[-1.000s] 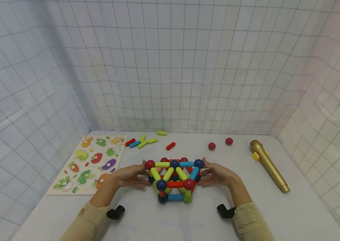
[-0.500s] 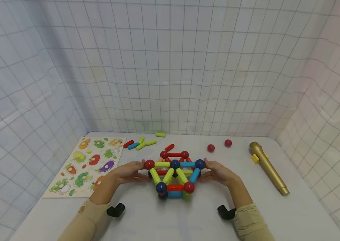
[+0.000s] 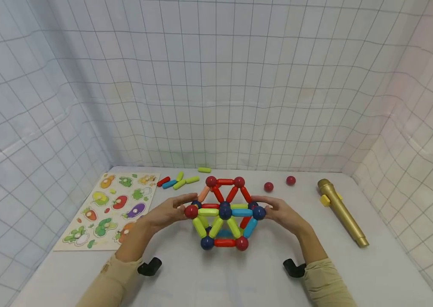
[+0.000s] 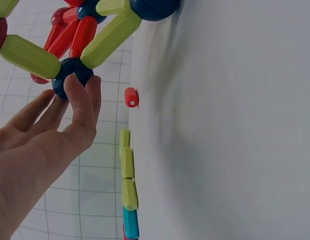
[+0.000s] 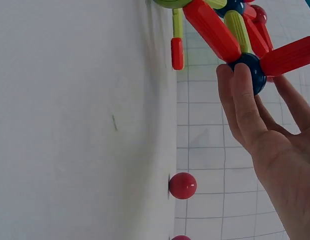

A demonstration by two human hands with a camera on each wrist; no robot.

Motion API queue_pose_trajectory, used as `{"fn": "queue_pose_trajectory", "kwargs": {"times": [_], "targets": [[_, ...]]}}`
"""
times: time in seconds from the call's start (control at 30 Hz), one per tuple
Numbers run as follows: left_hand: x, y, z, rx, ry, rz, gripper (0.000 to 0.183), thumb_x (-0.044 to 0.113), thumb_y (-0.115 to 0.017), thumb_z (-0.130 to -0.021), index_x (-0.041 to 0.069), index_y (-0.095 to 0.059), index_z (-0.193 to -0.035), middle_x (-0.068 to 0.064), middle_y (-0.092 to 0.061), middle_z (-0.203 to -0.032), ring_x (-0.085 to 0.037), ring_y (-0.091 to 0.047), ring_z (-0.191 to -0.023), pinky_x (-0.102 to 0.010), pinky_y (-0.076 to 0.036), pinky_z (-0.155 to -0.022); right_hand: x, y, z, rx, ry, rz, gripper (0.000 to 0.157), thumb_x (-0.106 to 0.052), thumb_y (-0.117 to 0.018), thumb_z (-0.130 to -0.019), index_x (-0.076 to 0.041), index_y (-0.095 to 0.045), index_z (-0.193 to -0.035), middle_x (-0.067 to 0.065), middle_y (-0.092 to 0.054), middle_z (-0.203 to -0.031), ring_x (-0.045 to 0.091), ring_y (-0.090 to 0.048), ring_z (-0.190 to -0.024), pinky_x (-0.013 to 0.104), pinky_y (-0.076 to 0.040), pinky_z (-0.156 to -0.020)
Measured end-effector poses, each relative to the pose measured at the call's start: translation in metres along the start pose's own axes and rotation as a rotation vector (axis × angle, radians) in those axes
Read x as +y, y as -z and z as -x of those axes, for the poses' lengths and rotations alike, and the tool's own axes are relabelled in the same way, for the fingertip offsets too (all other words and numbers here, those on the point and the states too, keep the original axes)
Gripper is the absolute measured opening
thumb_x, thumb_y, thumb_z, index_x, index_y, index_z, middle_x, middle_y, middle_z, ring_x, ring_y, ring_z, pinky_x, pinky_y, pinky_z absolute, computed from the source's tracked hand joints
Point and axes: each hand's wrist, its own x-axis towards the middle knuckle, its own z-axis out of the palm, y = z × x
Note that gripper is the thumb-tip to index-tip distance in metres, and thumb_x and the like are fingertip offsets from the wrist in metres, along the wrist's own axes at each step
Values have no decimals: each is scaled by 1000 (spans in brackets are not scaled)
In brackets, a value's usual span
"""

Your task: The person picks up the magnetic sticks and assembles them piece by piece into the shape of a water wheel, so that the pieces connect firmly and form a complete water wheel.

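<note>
A magnetic ball-and-stick model (image 3: 225, 212) of red, navy, lime and blue pieces is held between both hands, its far side tilted up. From the left, my left hand (image 3: 168, 214) grips it, with fingers bent against a navy ball (image 4: 69, 75) in the left wrist view. My right hand (image 3: 283, 215) grips the opposite side, its fingertips on another navy ball (image 5: 250, 70) in the right wrist view. Whether the model's underside touches the table cannot be seen.
Several loose sticks (image 3: 179, 184) lie at the back left, beside a vegetable picture board (image 3: 110, 209). Two red balls (image 3: 268, 186) lie at the back right. Farther right is a gold toy microphone (image 3: 343, 212). Grid-patterned cloth walls (image 3: 216, 85) enclose the table (image 3: 262, 273).
The model has tilted, its far side rising and its lower front balls passing out of sight beneath. Both hands have turned with it and keep their grip.
</note>
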Motion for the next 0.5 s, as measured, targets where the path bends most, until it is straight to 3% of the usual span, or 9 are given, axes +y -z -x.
{"fn": "queue_pose_trajectory", "kwargs": {"times": [0.17,0.3,0.5], "targets": [[-4,-6,7,39,-51,-95,83,44,-67,-89,15,-26,-155,-6,-23,-162,-37,-36,-141,-56,-31,-114,-2,0,7,11,-17,33,54,-31,-60,-94,-19,-47,-145,14,-42,-152,41,-52,-128,61,-41,-104],[-5,-12,13,68,-101,-75,84,41,-70,-88,18,-26,-155,-8,-24,-161,-40,-36,-140,-53,-40,-109,-5,1,10,-8,29,-13,66,-40,-69,-88,-17,-45,-146,15,-41,-152,45,-47,-132,55,-47,-101],[-13,-25,21,130,-241,-67,82,37,-71,-87,15,-28,-154,-14,-24,-161,-44,-36,-140,-46,-44,-107,-1,-1,14,-32,147,-74,69,-28,-73,-86,-8,-44,-146,16,-33,-156,49,-41,-135,46,-44,-106]]}}
